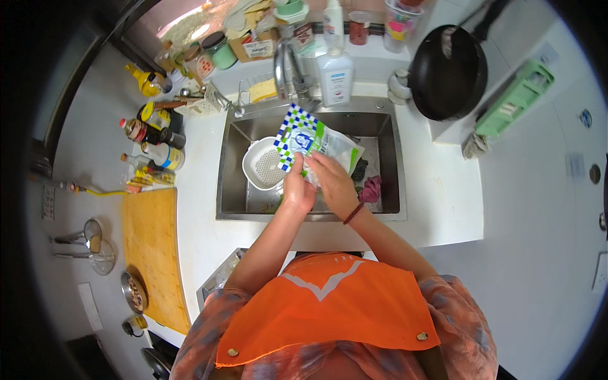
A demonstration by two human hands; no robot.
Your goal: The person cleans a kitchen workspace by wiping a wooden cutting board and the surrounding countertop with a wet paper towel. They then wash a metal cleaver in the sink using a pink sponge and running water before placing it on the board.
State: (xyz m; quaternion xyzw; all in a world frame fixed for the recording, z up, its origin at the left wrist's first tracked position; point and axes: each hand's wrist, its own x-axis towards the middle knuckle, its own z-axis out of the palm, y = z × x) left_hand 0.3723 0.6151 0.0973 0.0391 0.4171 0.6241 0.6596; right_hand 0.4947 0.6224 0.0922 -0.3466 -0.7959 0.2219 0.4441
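Over the sink, a plastic food bag (332, 145) with a blue, white and green checked end is held tilted in both hands. My left hand (300, 189) grips its lower edge, thumb on the printed front. The fingers of my right hand (334, 183) lie across the front of the bag, close to the left thumb; its own thumb is hidden. Below and to the left, a white strainer basket (265, 164) with a perforated bottom sits in the stainless steel sink (240, 197), partly covered by the bag. A crumpled purple-red cloth (370, 189) lies in the sink at the right.
Behind the sink stand a faucet (285, 71) and a large white bottle (336, 78). A black frying pan (448, 73) hangs at the right. Condiment bottles (151, 133) line the left counter. Nearer me are a wooden cutting board (152, 251) and a metal bowl of food pieces (134, 292).
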